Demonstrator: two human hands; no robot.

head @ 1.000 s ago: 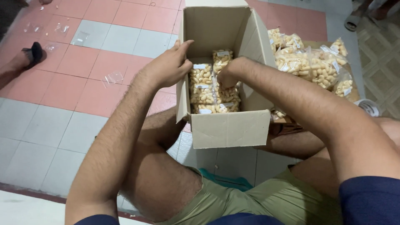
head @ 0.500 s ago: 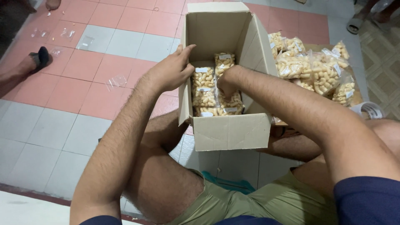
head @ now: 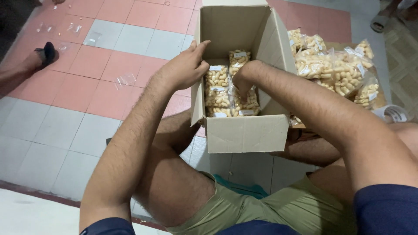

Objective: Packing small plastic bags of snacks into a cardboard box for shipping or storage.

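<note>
An open cardboard box [head: 244,132] stands on the tiled floor between my legs. Several clear packets of pale nuts [head: 217,89] stand packed upright inside it. My left hand [head: 185,65] rests on the box's left wall, fingers curled over the rim, touching the top of a packet. My right hand [head: 241,82] reaches down inside the box among the packets, its fingers pressed into them and partly hidden.
A heap of more clear nut packets [head: 335,69] lies on cardboard right of the box. Another person's foot [head: 30,65] is at far left. Scraps of clear plastic [head: 124,79] lie on the pink and grey tiles. A sandal [head: 381,21] sits at top right.
The view has shifted slightly; the box sits a little further right in the picture. Both hands stay at the box, the right one still down among the packets.
</note>
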